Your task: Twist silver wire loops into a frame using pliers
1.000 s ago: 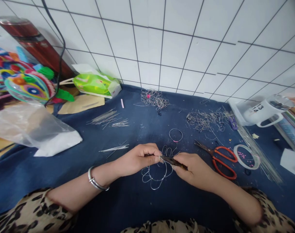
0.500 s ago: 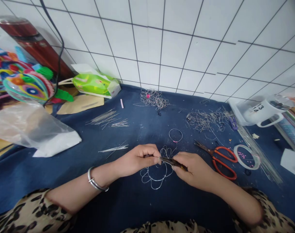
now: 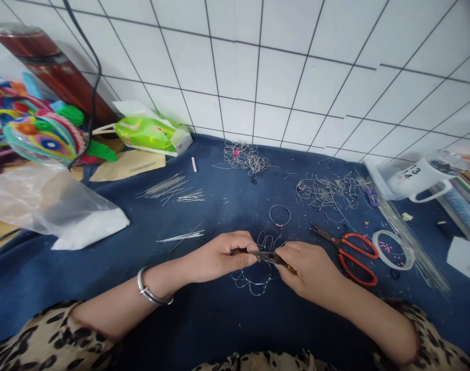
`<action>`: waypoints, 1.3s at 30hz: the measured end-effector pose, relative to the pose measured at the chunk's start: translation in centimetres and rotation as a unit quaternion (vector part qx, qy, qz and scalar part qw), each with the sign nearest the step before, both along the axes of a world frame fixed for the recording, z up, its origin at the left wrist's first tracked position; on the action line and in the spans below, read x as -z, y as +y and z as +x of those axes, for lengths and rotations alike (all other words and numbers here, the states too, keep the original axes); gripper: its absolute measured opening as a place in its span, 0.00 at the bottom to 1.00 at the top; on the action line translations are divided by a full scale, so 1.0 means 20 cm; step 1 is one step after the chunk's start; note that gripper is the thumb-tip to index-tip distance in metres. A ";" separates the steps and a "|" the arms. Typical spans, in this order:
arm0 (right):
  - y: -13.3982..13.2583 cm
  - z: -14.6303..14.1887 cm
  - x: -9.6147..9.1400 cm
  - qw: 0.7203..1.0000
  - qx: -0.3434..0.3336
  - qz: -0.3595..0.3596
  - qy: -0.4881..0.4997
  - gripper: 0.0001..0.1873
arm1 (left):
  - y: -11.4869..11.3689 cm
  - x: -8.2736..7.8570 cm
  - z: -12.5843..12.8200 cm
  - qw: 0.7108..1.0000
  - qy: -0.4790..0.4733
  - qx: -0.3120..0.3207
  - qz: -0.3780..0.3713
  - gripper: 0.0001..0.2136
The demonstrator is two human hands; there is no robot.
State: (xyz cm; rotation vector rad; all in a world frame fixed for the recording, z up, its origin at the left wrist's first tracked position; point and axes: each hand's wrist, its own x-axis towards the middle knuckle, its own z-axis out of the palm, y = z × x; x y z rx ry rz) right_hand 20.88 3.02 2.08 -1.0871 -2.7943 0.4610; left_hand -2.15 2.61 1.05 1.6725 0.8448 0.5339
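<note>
- Pinching with left hand (image 3: 227, 255), closing thumb and fingers seemingly on the far edge of a wire ring (image 3: 257, 284), plus a dark thing (image 3: 239, 251) mostly hidden.
- For the ring: lying just below the left fingertips, toward the body, over blue cloth (image 3: 196, 324); stretching longest from left to right, between both hands, nearer the left.
- Looking thin and silvery, curving into petal-like loops along the near edge.
- Pointing pliers (image 3: 272, 256) leftward at those fingertips, sloping down rightward along their length.
- Gripping the handles in right hand (image 3: 310, 268), curling fingers round them.

A white wall (image 3: 277, 72) gridded in black rises behind blue cloth (image 3: 204, 319)
</note>
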 end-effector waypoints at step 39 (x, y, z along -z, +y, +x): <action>0.01 0.00 0.00 0.995 0.021 -0.051 0.079 0.08 | 0.00 0.02 0.01 0.999 0.022 -0.017 0.026 0.06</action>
